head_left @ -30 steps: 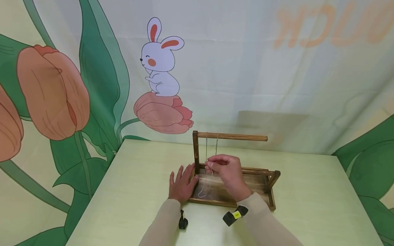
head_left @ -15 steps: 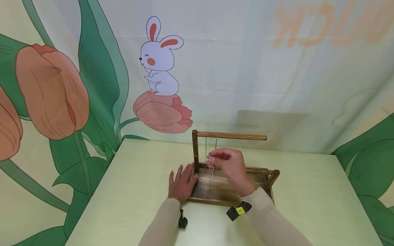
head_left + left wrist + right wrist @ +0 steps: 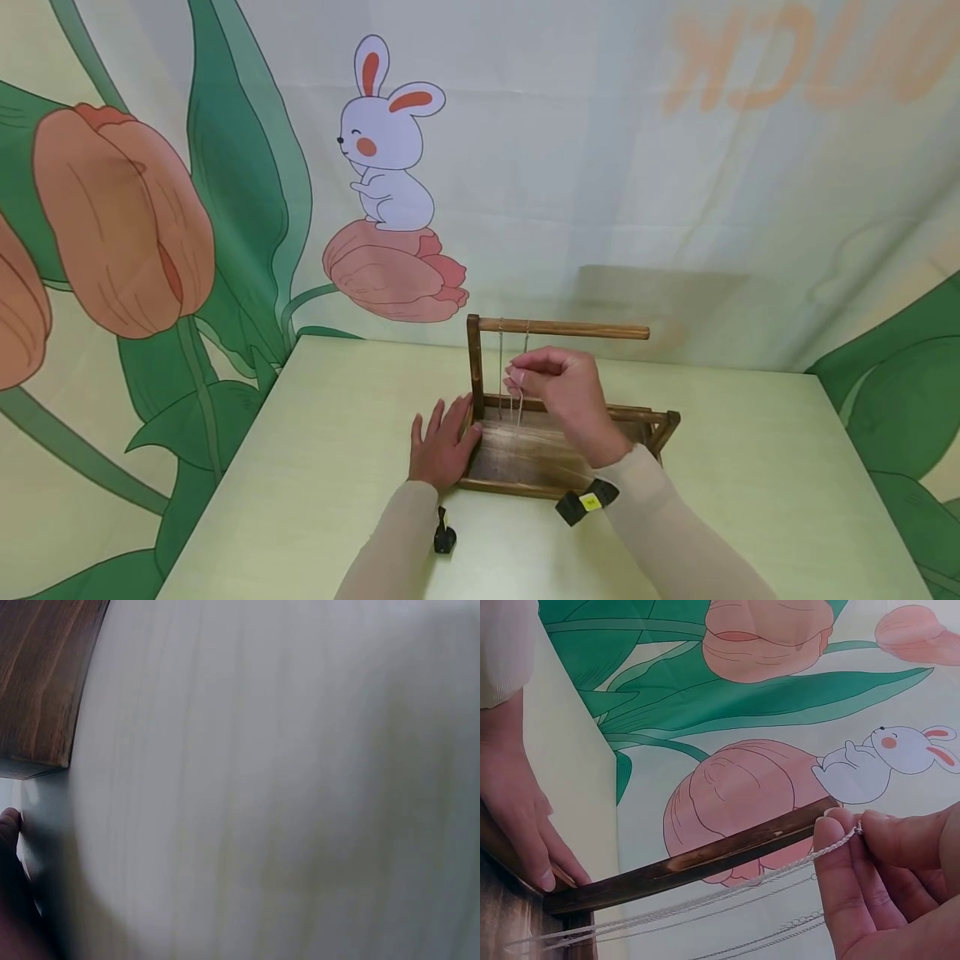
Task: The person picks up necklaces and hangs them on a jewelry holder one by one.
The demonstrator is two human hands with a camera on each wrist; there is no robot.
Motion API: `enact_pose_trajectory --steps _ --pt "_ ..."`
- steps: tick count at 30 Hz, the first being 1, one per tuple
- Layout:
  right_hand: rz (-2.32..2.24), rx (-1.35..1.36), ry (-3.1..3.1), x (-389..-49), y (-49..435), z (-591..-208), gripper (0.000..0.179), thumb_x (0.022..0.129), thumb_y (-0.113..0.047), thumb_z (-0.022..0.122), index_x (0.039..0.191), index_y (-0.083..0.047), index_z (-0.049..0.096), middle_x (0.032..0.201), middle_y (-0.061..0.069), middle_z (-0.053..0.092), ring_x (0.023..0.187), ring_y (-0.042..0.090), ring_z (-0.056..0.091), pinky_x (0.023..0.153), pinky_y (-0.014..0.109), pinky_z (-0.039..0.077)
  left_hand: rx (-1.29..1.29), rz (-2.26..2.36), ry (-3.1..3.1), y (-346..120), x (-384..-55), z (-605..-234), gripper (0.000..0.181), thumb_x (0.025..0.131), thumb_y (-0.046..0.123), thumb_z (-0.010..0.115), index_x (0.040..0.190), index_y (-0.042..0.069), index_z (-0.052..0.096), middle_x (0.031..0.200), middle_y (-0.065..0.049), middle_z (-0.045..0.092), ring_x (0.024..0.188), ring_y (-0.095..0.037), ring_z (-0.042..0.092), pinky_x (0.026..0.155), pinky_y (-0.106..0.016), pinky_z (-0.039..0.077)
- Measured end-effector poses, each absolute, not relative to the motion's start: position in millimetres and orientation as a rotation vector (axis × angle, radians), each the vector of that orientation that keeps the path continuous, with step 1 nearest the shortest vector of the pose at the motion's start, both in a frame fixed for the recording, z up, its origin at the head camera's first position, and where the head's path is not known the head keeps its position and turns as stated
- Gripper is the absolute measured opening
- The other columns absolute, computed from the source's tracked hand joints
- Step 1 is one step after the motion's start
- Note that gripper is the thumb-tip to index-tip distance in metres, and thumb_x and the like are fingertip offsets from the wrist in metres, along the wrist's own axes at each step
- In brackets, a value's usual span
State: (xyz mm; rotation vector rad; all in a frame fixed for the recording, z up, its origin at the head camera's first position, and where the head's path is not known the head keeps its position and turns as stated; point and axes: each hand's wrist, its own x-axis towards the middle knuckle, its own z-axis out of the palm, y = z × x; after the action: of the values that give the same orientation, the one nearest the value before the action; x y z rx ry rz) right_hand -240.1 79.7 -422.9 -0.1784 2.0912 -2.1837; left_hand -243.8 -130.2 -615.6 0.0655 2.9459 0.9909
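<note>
A fine silvery chain necklace [image 3: 780,865] is pinched between the thumb and fingers of my right hand [image 3: 573,396]. From those fingertips it dangles over the tray of a brown wooden jewelry stand [image 3: 517,485]. Two thin chains [image 3: 501,367] hang from the stand's upper bar [image 3: 570,329], near its left post. My left hand [image 3: 441,450] rests against the stand's left end, fingers spread and fairly straight. In the right wrist view, a small clasp or ring [image 3: 859,827] shows at my right fingertips. The left wrist view catches mostly table and a dark wooden corner [image 3: 37,690].
The stand sits on a pale wood-grain table [image 3: 765,483]. A shorter post with a lower bar [image 3: 663,429] rises at its right end. Behind the table hangs a curtain [image 3: 525,167] printed with tulips and a rabbit. Each wrist wears a black camera.
My right hand has risen, lifting the necklace up from the tray toward the upper bar. The left hand stays in place against the stand.
</note>
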Motion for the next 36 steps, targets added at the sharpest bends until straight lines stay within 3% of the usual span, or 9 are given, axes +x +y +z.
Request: enact_pose_trajectory --steps 24,32,36 --pt "-2.177 -0.158 2.125 -249 96 -413 0.017 0.094 -0.003 0.075 0.110 0.003 0.076 0.101 0.008 0.080 0.088 0.017 0.080 0.086 0.036 0.065 0.059 1.000 2.928 -131 -242 -618 0.060 0.109 0.053 0.042 0.165 0.033 0.031 0.172 0.001 0.034 0.164 -0.031 0.018 0.130 -0.062 -0.002" --pt "-2.196 -0.174 2.156 -253 101 -413 0.023 0.093 -0.003 0.076 0.113 0.008 0.074 0.105 0.015 0.080 0.089 0.019 0.080 0.086 0.035 0.065 0.061 1.004 2.922 -131 -242 -616 0.060 0.109 0.051 0.043 0.165 0.033 0.031 0.172 0.000 0.034 0.164 -0.032 0.017 0.130 -0.063 -0.003" --pt "-2.197 -0.192 2.170 -254 104 -413 0.021 0.094 -0.005 0.076 0.112 0.005 0.075 0.108 0.018 0.079 0.091 0.021 0.080 0.086 0.035 0.065 0.071 1.000 2.932 -131 -243 -617 0.061 0.108 0.053 0.041 0.165 0.034 0.030 0.172 0.001 0.034 0.164 -0.031 0.017 0.130 -0.063 -0.002"
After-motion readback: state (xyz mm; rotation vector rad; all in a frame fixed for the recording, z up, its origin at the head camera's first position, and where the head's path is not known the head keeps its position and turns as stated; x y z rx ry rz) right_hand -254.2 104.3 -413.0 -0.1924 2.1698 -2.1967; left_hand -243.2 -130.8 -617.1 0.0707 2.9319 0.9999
